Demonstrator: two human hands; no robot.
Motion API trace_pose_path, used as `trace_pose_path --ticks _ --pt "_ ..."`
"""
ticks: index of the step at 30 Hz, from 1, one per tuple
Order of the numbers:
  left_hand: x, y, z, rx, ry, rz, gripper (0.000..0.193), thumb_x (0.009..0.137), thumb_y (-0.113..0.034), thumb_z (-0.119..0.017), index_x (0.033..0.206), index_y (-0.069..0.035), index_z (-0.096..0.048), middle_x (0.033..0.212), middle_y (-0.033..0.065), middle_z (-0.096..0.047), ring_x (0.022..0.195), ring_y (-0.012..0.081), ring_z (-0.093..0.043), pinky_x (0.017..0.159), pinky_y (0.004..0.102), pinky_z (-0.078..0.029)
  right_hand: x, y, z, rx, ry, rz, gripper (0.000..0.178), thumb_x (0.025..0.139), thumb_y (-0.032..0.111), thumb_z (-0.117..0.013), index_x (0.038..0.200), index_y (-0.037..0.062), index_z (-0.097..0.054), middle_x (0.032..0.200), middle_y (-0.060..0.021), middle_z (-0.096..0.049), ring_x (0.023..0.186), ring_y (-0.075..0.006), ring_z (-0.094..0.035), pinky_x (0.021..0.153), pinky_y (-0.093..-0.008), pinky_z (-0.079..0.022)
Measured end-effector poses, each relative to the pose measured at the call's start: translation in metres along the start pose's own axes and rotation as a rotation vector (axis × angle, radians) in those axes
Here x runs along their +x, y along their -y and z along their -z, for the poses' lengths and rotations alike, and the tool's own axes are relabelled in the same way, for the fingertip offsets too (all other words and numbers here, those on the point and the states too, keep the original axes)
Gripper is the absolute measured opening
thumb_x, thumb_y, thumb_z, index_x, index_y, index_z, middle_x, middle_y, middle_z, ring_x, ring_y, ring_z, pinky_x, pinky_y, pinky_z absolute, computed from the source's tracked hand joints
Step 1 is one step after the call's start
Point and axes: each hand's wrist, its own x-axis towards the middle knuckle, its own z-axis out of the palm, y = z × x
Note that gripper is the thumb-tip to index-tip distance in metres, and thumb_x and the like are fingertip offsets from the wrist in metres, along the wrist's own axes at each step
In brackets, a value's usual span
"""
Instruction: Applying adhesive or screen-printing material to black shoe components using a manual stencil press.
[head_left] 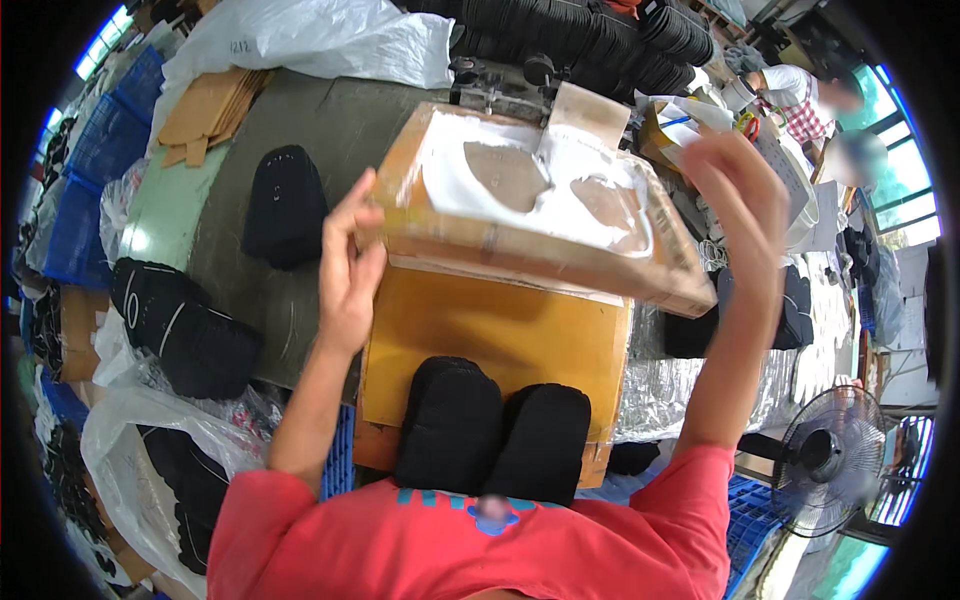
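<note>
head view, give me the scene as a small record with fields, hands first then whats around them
Left hand: holds the left end of the taped frame
Right hand: raised beside the frame's right end, blurred; grasp unclear
Frame contents: white paste spread around bare patches
Flat scraper: at the frame's far side
Yellow board: partly covered by the frame
Black rounded pieces: two side by side at the board's near edge
Left of frame: dark rounded piece
Right side: fan

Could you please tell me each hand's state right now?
Left hand: holding the frame by its left edge.
Right hand: blurred; open or closed cannot be told.
</note>
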Motion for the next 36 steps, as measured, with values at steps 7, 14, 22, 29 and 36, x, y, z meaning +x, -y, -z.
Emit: trace_pose_path --ticks 7,14,22,29,36 --pt "0.068 -0.020 0.002 0.084 0.010 -0.126 0.035 0.103 -0.020 -0.046 0.134 -0.003 -0.045 0.143 0.0166 -0.045 0.133 0.0246 -0.041 0.113 0.0370 -0.029 -0.070 -0.033 -0.035 -0.169 0.487 0.049 0.014 0.084 0.003 -0.065 0.096 -0.0008 -0.070 0.088 -0.0128 -0.072 0.081 -0.0283 -0.070 0.076 -0.0339 -0.053" --pt "0.034 0.041 -0.009 -0.025 -0.124 0.418 0.032 0.101 -0.019 -0.050 0.126 -0.001 -0.058 0.117 0.0101 -0.063 0.115 0.0181 -0.056 0.098 0.0364 -0.043 -0.050 -0.195 -0.103 -0.461 0.066 -0.292 0.036 0.080 0.024 -0.075 0.109 0.0043 -0.069 0.109 -0.0163 -0.070 0.101 -0.0363 -0.064 0.086 -0.0443 -0.050" --pt "0.044 0.102 -0.099 0.892 0.348 -0.093 0.053 0.079 0.001 -0.067 0.130 0.002 -0.051 0.121 0.0241 -0.059 0.116 0.0423 -0.053 0.097 0.0517 -0.042 -0.068 -0.189 -0.093 -0.174 -0.033 -0.381 0.031 0.080 0.020 -0.073 0.105 0.0025 -0.069 0.103 -0.0192 -0.070 0.094 -0.0390 -0.066 0.083 -0.0455 -0.051" --pt "0.050 0.108 -0.094 1.030 0.424 -0.100 0.039 0.079 0.001 -0.067 0.116 0.001 -0.055 0.114 0.0203 -0.058 0.111 0.0396 -0.053 0.091 0.0489 -0.042 -0.146 -0.109 0.062 -0.175 -0.379 -0.200 0.031 0.086 -0.002 -0.062 0.116 0.0053 -0.063 0.102 -0.0071 -0.066 0.089 -0.0149 -0.062 0.081 -0.0280 -0.050" --pt "0.051 0.078 -0.118 0.995 0.457 0.118 0.059 0.084 0.000 -0.064 0.138 -0.001 -0.040 0.129 0.0254 -0.053 0.123 0.0449 -0.048 0.099 0.0527 -0.041 -0.186 -0.207 0.176 -0.095 -0.396 -0.427 0.032 0.088 0.000 -0.063 0.119 0.0082 -0.066 0.093 0.0021 -0.059 0.083 -0.0083 -0.055 0.078 -0.0234 -0.046"
